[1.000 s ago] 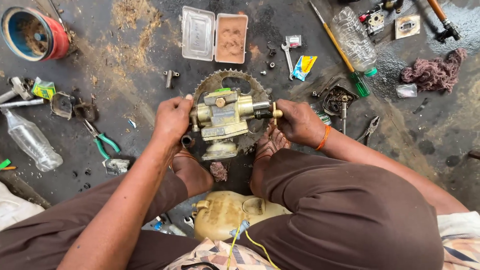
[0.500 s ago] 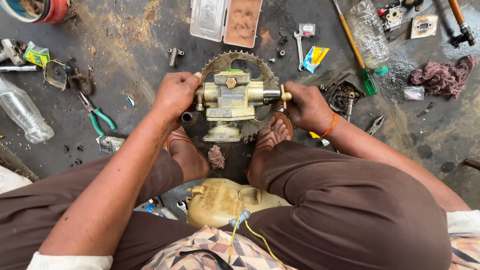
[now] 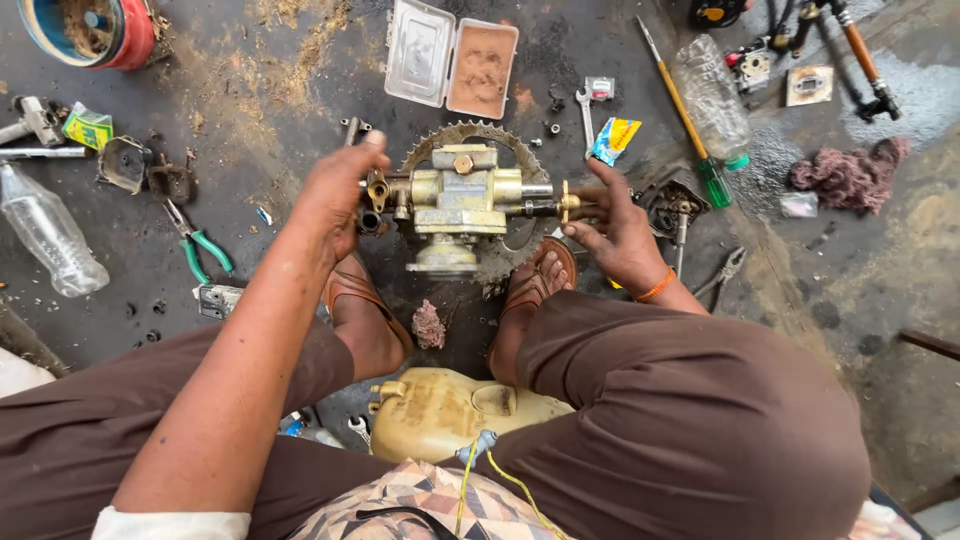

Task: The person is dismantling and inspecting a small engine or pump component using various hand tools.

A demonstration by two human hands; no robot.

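A brass-coloured pump body [image 3: 455,205] is held above the dark floor [image 3: 280,90], in the middle of the scene, just over a toothed sprocket [image 3: 470,135] that lies behind and under it. The left hand [image 3: 335,195] grips the pump's left end, its fingers [image 3: 372,142] closed around the fitting there. The right hand [image 3: 615,230] is at the right end, fingers [image 3: 590,195] pinched together on the small brass knob of the shaft. Both sandalled feet [image 3: 530,290] rest on the floor just near of the pump, with a cream plastic tank [image 3: 440,410] between the knees.

Left of the left hand lie green-handled pliers [image 3: 200,245] and, farther left, a clear plastic bottle [image 3: 45,230]. On the far side sits an open plastic case [image 3: 450,65]. To the right are a green-handled screwdriver [image 3: 685,115], a second bottle [image 3: 715,95] and a purple rag [image 3: 850,175].
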